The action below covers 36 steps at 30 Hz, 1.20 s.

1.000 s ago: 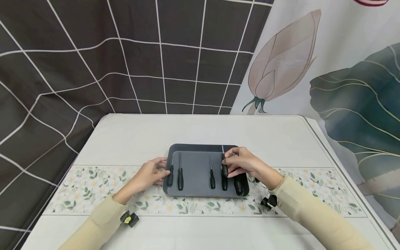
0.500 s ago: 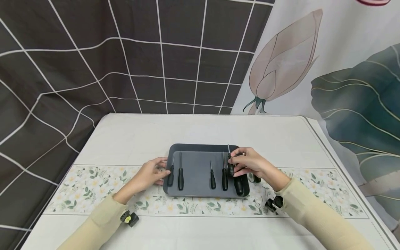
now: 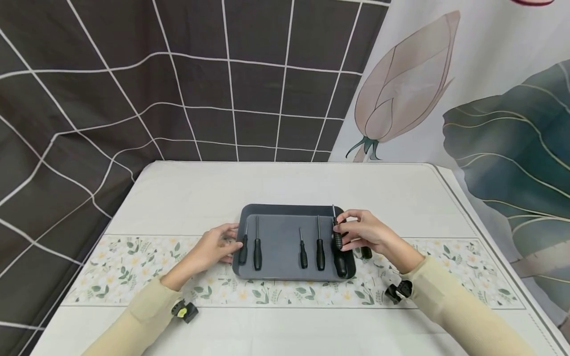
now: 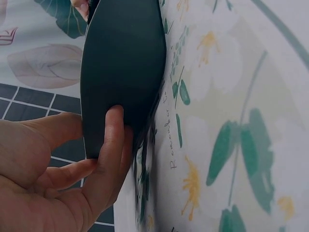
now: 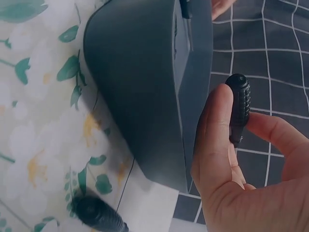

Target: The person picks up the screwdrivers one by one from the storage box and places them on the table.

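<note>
My left hand (image 3: 220, 246) grips the left wall of the grey tray (image 3: 279, 247), its fingers against the outside in the left wrist view. Between thumb and fingertips my right hand (image 3: 362, 231) pinches a screwdriver (image 5: 240, 104) by its ridged black handle, above the tray's right end, shaft pointing away. Two black-handled screwdrivers lie at the tray's left side; the outer screwdriver (image 3: 243, 251) is beside my left thumb. A short screwdriver (image 3: 303, 254) and a longer screwdriver (image 3: 320, 253) lie right of the middle. A thick black handle (image 3: 340, 262) lies along the right wall, partly covered by the held screwdriver.
Another black-handled tool (image 3: 366, 252) lies on the table outside the tray's right wall, partly hidden by my right hand. The white table (image 3: 213, 331) has a floral strip (image 3: 147, 267) under the tray. Curtains (image 3: 258, 89) hang behind the table.
My right hand has carried the pinched screwdriver rightward, from above the longer screwdriver to above the thick handle by the right wall. My left hand and the tray have stayed put.
</note>
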### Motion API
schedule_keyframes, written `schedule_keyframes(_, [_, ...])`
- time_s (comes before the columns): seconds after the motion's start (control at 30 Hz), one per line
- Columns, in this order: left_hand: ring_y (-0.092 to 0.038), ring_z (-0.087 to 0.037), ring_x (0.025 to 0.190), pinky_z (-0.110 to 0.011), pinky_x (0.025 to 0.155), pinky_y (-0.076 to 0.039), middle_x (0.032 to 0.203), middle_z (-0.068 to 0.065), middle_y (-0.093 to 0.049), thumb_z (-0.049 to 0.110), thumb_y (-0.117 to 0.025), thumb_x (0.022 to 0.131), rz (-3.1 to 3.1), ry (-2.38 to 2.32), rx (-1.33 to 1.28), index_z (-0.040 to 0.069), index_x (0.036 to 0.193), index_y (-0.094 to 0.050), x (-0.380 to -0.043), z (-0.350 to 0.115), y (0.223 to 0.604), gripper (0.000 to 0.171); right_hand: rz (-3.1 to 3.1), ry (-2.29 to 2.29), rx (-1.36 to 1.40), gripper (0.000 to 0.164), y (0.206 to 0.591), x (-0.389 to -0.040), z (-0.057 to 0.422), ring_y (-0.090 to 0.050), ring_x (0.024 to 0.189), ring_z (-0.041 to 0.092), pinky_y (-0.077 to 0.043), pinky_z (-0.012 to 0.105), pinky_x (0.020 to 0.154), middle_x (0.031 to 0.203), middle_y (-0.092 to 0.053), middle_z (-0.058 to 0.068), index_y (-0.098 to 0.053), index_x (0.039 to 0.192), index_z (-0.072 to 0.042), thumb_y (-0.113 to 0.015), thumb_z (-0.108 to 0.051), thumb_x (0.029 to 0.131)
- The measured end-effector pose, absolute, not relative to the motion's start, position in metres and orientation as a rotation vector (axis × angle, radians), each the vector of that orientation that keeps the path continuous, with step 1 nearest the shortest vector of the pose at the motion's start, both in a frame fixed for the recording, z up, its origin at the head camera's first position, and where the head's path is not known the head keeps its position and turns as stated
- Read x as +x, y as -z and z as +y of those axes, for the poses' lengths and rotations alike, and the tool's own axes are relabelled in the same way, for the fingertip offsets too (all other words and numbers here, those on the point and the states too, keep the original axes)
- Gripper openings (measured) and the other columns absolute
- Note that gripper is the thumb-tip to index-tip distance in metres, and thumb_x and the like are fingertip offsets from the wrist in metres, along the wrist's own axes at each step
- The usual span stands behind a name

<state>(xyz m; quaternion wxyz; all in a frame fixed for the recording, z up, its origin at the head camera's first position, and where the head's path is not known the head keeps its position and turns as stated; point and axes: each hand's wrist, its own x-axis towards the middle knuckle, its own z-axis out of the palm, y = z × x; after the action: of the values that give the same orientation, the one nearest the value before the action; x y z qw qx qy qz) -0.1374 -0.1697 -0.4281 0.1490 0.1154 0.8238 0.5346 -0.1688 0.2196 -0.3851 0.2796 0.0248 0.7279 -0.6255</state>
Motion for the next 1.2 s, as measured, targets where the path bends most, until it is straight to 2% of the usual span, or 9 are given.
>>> schedule_keyframes(0.27, [-0.071, -0.028, 0.083, -0.03, 0.063, -0.065, 0.12, -0.03, -0.056, 0.001, -0.064, 0.096, 2.397, -1.526, 0.318, -0.013, 0.144, -0.039, -0.135, -0.167, 0.427, 0.056, 1.967, 1.679, 0.108, 0.032, 0.383, -0.169, 0.232, -0.066, 0.057, 0.017, -0.066, 0.037, 0.067, 0.07, -0.066, 0.011, -0.051, 0.118, 0.003, -0.066, -0.006, 0.091])
schedule_keyframes(0.5, [-0.071, -0.031, 0.084, -0.031, 0.063, -0.065, 0.12, -0.032, -0.056, 0.003, -0.065, 0.097, 2.394, -1.537, 0.328, -0.014, 0.144, -0.038, -0.133, -0.167, 0.425, 0.057, 1.973, 1.685, 0.086, 0.03, 0.379, -0.168, 0.244, -0.069, 0.063, 0.018, -0.065, 0.036, 0.067, 0.095, -0.072, 0.01, -0.051, 0.119, 0.004, -0.062, -0.006, 0.093])
schedule_keyframes(0.6, [-0.071, -0.032, 0.086, -0.031, 0.063, -0.065, 0.121, -0.032, -0.056, 0.003, -0.065, 0.097, 2.385, -1.542, 0.332, -0.014, 0.144, -0.038, -0.133, -0.167, 0.425, 0.057, 1.988, 1.683, 0.105, 0.028, 0.378, -0.168, 0.248, -0.068, 0.064, 0.018, -0.065, 0.037, 0.069, 0.098, -0.07, 0.01, -0.052, 0.117, 0.003, -0.063, -0.006, 0.093])
schedule_keyframes(0.73, [-0.071, -0.032, 0.086, -0.031, 0.064, -0.065, 0.121, -0.032, -0.055, 0.003, -0.065, 0.097, 2.385, -1.535, 0.325, -0.013, 0.144, -0.038, -0.134, -0.168, 0.427, 0.056, 1.995, 1.681, 0.128, 0.025, 0.38, -0.167, 0.254, -0.067, 0.063, 0.017, -0.065, 0.038, 0.07, 0.093, -0.065, 0.011, -0.054, 0.114, 0.0, -0.065, -0.007, 0.093])
schedule_keyframes(0.93, [-0.071, -0.032, 0.086, -0.03, 0.064, -0.065, 0.121, -0.032, -0.056, 0.002, -0.065, 0.096, 2.39, -1.532, 0.317, -0.012, 0.144, -0.039, -0.136, -0.169, 0.428, 0.056, 1.983, 1.694, 0.154, 0.024, 0.38, -0.167, 0.263, -0.067, 0.059, 0.017, -0.065, 0.038, 0.069, 0.077, -0.065, 0.011, -0.056, 0.114, -0.002, -0.066, -0.008, 0.092])
schedule_keyframes(1.13, [-0.071, -0.032, 0.087, -0.031, 0.065, -0.065, 0.121, -0.031, -0.056, 0.002, -0.065, 0.097, 2.375, -1.536, 0.312, -0.012, 0.145, -0.039, -0.137, -0.168, 0.429, 0.057, 1.975, 1.706, 0.155, 0.021, 0.381, -0.165, 0.274, -0.068, 0.063, 0.016, -0.065, 0.037, 0.069, 0.098, -0.071, 0.007, -0.056, 0.114, -0.002, -0.062, -0.006, 0.094])
schedule_keyframes(1.2, [-0.071, -0.031, 0.087, -0.032, 0.065, -0.065, 0.121, -0.032, -0.056, 0.003, -0.065, 0.097, 2.373, -1.534, 0.323, -0.013, 0.145, -0.038, -0.137, -0.169, 0.429, 0.057, 1.971, 1.706, 0.165, 0.02, 0.381, -0.165, 0.277, -0.068, 0.063, 0.015, -0.065, 0.037, 0.069, 0.098, -0.072, 0.007, -0.056, 0.113, -0.002, -0.062, -0.006, 0.093])
